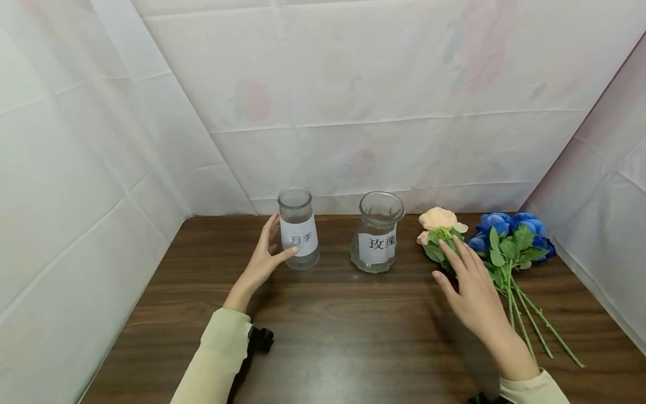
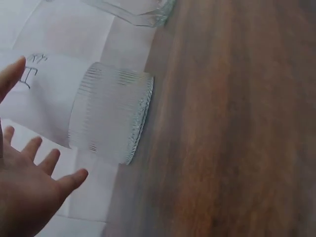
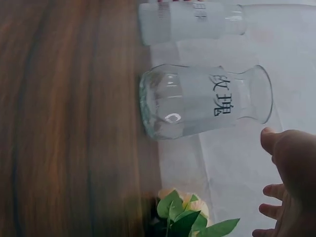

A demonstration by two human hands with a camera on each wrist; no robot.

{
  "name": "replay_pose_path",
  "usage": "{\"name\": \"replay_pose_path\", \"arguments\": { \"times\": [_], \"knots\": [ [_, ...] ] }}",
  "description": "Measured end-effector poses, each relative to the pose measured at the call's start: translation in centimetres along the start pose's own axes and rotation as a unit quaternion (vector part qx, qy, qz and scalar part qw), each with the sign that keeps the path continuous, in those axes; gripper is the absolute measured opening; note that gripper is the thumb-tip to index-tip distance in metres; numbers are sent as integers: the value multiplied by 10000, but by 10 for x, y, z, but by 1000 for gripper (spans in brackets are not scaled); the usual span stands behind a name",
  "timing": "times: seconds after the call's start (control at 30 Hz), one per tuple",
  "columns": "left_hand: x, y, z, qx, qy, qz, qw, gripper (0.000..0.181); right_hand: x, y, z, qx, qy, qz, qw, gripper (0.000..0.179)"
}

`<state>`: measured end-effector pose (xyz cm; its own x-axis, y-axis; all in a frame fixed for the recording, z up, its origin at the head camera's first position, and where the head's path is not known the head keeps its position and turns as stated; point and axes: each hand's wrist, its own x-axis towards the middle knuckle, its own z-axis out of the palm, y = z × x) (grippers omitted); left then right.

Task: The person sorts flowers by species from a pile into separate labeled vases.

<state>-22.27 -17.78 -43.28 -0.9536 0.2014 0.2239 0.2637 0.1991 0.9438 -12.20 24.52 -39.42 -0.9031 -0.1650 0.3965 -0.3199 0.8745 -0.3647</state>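
Note:
A straight glass vase [image 1: 304, 262] with a white paper label stands at the back of the table. My left hand [image 1: 263, 262] is at its left side, fingers spread, the thumb in front of the label; in the left wrist view the fingers look straight, and contact is unclear. To the right stands a flared glass vase [image 1: 364, 224], also labelled. My right hand [image 1: 476, 294] hovers with spread fingers over the leaves and stems near the cream roses [image 1: 438, 218] and blue roses [image 1: 497, 223], holding nothing. It partly hides the cream roses' leaves and stems.
The dark wooden table [image 1: 323, 336] carries everything. White printed cloth [image 1: 323, 146] hangs right behind the vases, with more cloth along both sides. Several long green stems [image 1: 545, 322] of the blue roses reach toward the front right of the table.

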Motion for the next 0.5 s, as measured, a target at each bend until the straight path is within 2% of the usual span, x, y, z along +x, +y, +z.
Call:
{"name": "replay_pose_path", "arguments": {
  "times": [0.13,0.23,0.37,0.5],
  "knots": [
    [3,-3,-3,-195,-52,-65,9998,94,-3,5,-5,212,70,-123,9997,65],
    [6,-5,-3,-150,-61,-88,9998,94,-4,11,-9,460,116,-82,9988,64],
    [10,-8,2,-84,-150,-96,9998,94,-9,22,-16,831,137,150,9963,60],
    [11,-10,8,-124,-46,-99,9999,92,-18,33,-24,1046,85,565,9929,57]
  ]
}}
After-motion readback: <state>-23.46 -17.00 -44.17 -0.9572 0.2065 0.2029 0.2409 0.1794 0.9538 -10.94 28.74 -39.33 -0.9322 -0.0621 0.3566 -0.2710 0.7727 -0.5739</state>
